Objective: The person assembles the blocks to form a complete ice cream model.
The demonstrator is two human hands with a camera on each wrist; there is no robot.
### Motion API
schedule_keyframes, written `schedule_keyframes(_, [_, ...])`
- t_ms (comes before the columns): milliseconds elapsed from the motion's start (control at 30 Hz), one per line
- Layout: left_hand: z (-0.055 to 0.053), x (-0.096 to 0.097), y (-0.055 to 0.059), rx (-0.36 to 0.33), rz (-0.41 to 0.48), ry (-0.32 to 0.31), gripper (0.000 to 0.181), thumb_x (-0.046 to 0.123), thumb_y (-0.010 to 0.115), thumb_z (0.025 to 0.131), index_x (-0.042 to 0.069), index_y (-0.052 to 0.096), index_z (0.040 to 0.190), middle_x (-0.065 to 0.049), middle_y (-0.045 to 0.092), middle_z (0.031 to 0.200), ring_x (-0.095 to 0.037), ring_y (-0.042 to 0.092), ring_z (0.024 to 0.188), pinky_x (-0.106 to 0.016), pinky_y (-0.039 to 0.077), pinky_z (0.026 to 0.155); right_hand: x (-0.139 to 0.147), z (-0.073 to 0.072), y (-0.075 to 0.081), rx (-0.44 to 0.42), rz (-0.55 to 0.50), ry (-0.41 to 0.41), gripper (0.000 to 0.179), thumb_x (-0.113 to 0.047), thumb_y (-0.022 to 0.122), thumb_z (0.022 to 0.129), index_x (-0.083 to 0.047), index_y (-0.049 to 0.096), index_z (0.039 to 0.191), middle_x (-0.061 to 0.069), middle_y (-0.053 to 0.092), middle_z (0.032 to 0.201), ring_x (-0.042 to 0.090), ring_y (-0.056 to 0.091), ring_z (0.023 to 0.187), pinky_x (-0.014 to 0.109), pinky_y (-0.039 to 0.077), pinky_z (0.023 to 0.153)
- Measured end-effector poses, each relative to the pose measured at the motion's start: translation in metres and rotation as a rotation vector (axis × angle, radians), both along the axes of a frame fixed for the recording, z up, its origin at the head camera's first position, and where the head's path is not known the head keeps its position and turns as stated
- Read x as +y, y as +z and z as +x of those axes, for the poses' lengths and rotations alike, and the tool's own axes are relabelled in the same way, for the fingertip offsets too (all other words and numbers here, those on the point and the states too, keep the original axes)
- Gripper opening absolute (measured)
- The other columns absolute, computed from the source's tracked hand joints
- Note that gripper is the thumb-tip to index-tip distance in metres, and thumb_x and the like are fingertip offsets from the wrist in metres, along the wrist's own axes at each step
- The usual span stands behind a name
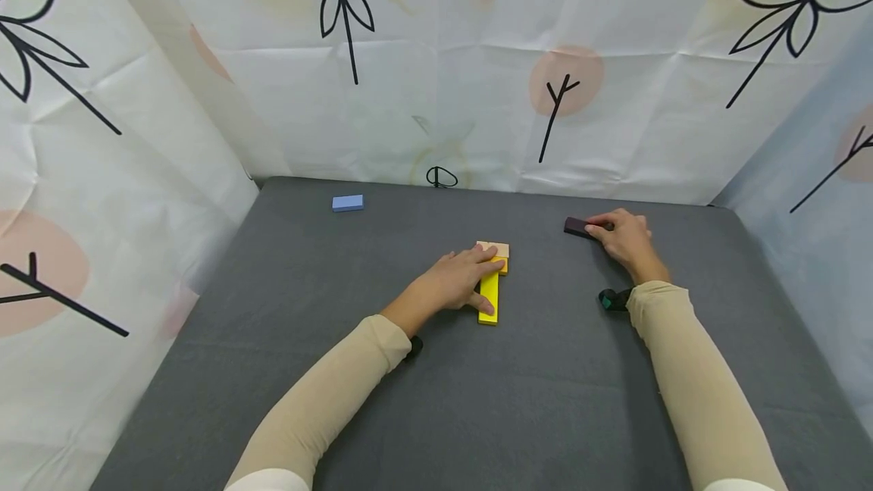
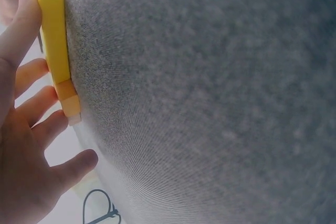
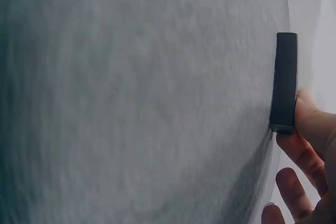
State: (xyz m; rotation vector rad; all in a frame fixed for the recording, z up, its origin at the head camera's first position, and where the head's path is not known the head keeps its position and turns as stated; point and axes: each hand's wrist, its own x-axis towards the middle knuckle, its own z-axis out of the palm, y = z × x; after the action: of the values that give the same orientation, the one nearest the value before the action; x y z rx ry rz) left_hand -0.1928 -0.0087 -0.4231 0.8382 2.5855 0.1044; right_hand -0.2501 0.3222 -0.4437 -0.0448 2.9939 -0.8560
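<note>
My left hand (image 1: 450, 281) lies over a group of blocks near the middle of the table, fingers spread and mostly straight. Its thumb and fingers touch a long yellow block (image 1: 488, 298). An orange block (image 1: 505, 267) adjoins that block's far end, with a pale peach block (image 1: 499, 249) just beyond; the fingers partly cover them. To the right and farther back, my right hand (image 1: 626, 243) pinches one end of a dark purple-black block (image 1: 576, 227) between thumb and fingers. In the right wrist view the dark block (image 3: 285, 80) shows lengthwise, close to the tabletop.
A blue block (image 1: 348, 203) lies alone near the back left edge of the grey table (image 1: 546, 415). Patterned white cloth (image 1: 464, 112) hangs behind the table and along both sides. Dark wrist cameras sit under both sleeves.
</note>
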Motion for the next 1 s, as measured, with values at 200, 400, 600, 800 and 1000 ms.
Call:
schedule_keyframes(200, [0.001, 0.000, 0.000, 0.002, 0.004, 0.001, 0.090, 0.061, 0.066, 0.089, 0.033, 0.024, 0.164, 0.009, 0.009, 0.174, -0.019, 0.009, 0.162, -0.056, 0.024, 0.128, -0.009, 0.000, 0.000, 0.002, -0.019, 0.030, 0.041, -0.031, 0.054, 0.107, -0.001, 0.065, 0.132, 0.027, 0.049, 0.140, 0.058, 0.026, 0.137, 0.077, 0.017, 0.110])
schedule_keyframes(400, [0.001, 0.001, 0.000, -0.001, 0.002, 0.003, 0.091, 0.061, 0.065, 0.089, 0.032, 0.022, 0.164, 0.008, 0.009, 0.174, -0.021, 0.011, 0.162, -0.056, 0.024, 0.128, -0.022, 0.000, -0.003, -0.006, -0.038, 0.049, 0.040, -0.031, 0.055, 0.107, -0.002, 0.066, 0.132, 0.025, 0.051, 0.139, 0.056, 0.025, 0.140, 0.076, 0.014, 0.113])
schedule_keyframes(600, [0.000, 0.002, 0.000, -0.008, -0.001, 0.009, 0.091, 0.060, 0.066, 0.089, 0.033, 0.021, 0.164, 0.009, 0.008, 0.174, -0.020, 0.011, 0.162, -0.056, 0.024, 0.128, -0.035, -0.002, -0.001, -0.002, -0.029, 0.077, 0.036, -0.027, 0.058, 0.105, -0.002, 0.066, 0.130, 0.024, 0.053, 0.139, 0.056, 0.026, 0.141, 0.075, 0.014, 0.115])
schedule_keyframes(800, [0.000, 0.001, -0.001, -0.011, 0.009, 0.005, 0.091, 0.060, 0.066, 0.089, 0.033, 0.022, 0.164, 0.008, 0.009, 0.174, -0.019, 0.009, 0.162, -0.055, 0.023, 0.128, -0.045, -0.003, -0.002, -0.011, -0.028, 0.095, 0.037, -0.028, 0.059, 0.105, -0.002, 0.066, 0.131, 0.024, 0.053, 0.140, 0.054, 0.028, 0.141, 0.075, 0.012, 0.117])
schedule_keyframes(1000, [-0.001, 0.002, -0.002, -0.011, -0.012, 0.007, 0.091, 0.062, 0.065, 0.089, 0.034, 0.020, 0.164, 0.010, 0.007, 0.174, -0.021, 0.013, 0.162, -0.055, 0.023, 0.128, -0.057, -0.002, -0.002, -0.010, -0.036, 0.111, 0.037, -0.027, 0.059, 0.105, -0.002, 0.067, 0.131, 0.023, 0.056, 0.135, 0.050, 0.035, 0.133, 0.070, 0.018, 0.115])
